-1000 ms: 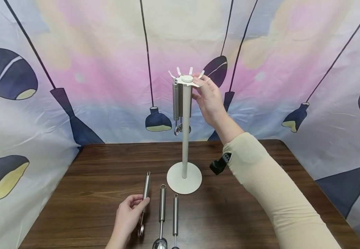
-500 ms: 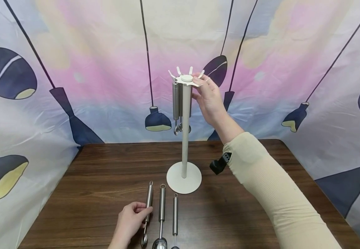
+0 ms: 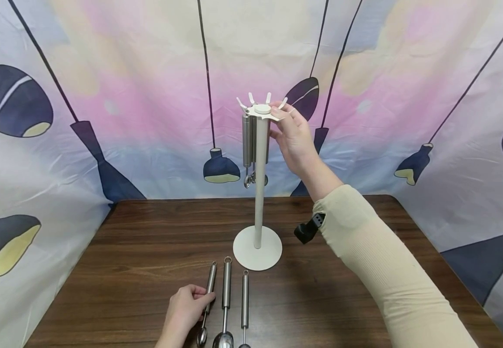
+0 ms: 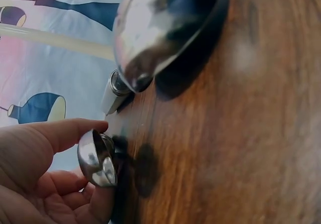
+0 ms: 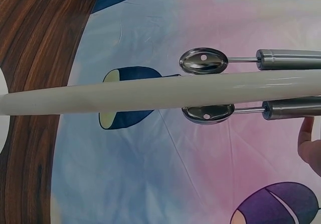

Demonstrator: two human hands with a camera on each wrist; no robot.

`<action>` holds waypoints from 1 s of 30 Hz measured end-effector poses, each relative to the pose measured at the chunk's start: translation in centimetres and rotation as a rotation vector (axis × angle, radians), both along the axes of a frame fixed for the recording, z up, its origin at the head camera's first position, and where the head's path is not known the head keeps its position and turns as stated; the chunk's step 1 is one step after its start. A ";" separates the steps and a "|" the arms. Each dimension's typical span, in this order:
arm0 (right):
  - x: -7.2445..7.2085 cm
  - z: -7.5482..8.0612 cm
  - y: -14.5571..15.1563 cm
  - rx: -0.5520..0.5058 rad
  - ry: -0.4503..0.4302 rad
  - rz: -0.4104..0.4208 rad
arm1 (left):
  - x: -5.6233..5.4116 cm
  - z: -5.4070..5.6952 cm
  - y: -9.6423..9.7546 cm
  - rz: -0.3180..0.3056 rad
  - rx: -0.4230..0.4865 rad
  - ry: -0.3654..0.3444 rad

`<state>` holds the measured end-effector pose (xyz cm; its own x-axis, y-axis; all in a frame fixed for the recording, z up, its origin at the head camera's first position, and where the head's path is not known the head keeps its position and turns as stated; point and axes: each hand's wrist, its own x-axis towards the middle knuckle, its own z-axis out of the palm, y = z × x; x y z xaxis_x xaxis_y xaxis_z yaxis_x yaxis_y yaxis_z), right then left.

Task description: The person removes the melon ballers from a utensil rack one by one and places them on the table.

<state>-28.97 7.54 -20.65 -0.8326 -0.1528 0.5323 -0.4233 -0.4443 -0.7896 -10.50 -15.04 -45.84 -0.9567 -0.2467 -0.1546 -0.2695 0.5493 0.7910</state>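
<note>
Steel scoop [image 3: 211,279] sits in the left hand [image 3: 183,309], thumb and fingers pinching its handle, bowl end toward the wrist, low over the wooden table [image 3: 147,241] (can't tell if it's touching). Two more steel utensils [image 3: 226,290] lie just right of that hand. Right hand [image 3: 294,137] is way up top on the white stand [image 3: 259,203], pinching its hook ring [image 3: 262,109]. Next to those fingers, some metal-handled tools [image 3: 247,140] hang bowls down.
</note>
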 end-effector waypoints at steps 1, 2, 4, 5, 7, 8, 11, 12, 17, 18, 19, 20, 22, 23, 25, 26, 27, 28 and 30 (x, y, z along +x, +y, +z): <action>0.0 0.0 0.0 -0.003 -0.003 0.000 | 0.0 0.0 0.0 0.002 -0.003 0.002; 0.0 0.0 0.0 -0.002 -0.004 -0.002 | 0.0 -0.1 0.1 0.002 -0.004 0.004; 0.0 0.0 0.0 -0.002 -0.004 -0.003 | -0.1 -0.1 0.1 0.001 -0.012 0.004; 0.0 0.0 0.0 -0.001 -0.003 -0.003 | -0.1 -0.1 0.1 0.003 -0.011 0.003; 0.0 0.0 0.0 0.002 -0.001 -0.004 | -0.1 -0.1 0.1 0.005 -0.011 -0.001; 0.0 -0.1 0.0 0.004 0.000 -0.005 | -0.1 -0.1 0.1 0.005 -0.008 -0.002; 0.0 -0.1 0.0 0.007 0.003 -0.004 | 0.0 -0.1 0.2 0.006 -0.003 -0.005; 0.0 -0.1 0.1 0.008 0.004 -0.003 | 0.0 -0.1 0.2 0.008 -0.002 -0.005; 0.0 -0.1 0.1 0.008 0.004 -0.001 | 0.1 -0.1 0.1 0.020 0.006 -0.008; 0.0 -0.1 0.1 0.007 0.003 -0.001 | 0.1 -0.1 0.0 0.018 0.011 -0.007; 0.0 -0.1 0.1 0.004 0.001 0.000 | 0.1 -0.1 0.0 0.017 0.015 -0.008; 0.0 -0.1 0.1 0.003 0.000 0.000 | 0.1 -0.1 0.0 0.016 0.020 -0.010; 0.0 -0.1 0.1 0.000 -0.003 0.001 | 0.0 -0.1 0.0 0.015 0.029 -0.013; 0.0 -0.1 0.1 -0.001 -0.005 0.001 | 0.0 -0.1 0.0 0.013 0.033 -0.013; 0.0 -0.1 0.1 -0.002 -0.007 0.001 | 0.0 -0.1 0.0 0.018 0.034 -0.016; 0.0 0.0 0.1 -0.001 -0.007 0.001 | 0.0 -0.1 0.0 0.018 0.034 -0.017; 0.0 0.0 0.1 0.000 -0.008 0.000 | 0.0 -0.1 0.0 0.018 0.034 -0.018; 0.0 0.0 0.1 0.001 -0.008 0.000 | 0.0 -0.1 0.0 0.017 0.034 -0.019; 0.0 0.0 0.1 0.004 -0.007 -0.002 | 0.0 0.0 0.0 0.014 0.034 -0.022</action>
<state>-28.94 7.67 -20.67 -0.8364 -0.1532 0.5262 -0.4191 -0.4398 -0.7943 -10.49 -15.02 -45.81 -0.9495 -0.2542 -0.1839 -0.2943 0.5186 0.8028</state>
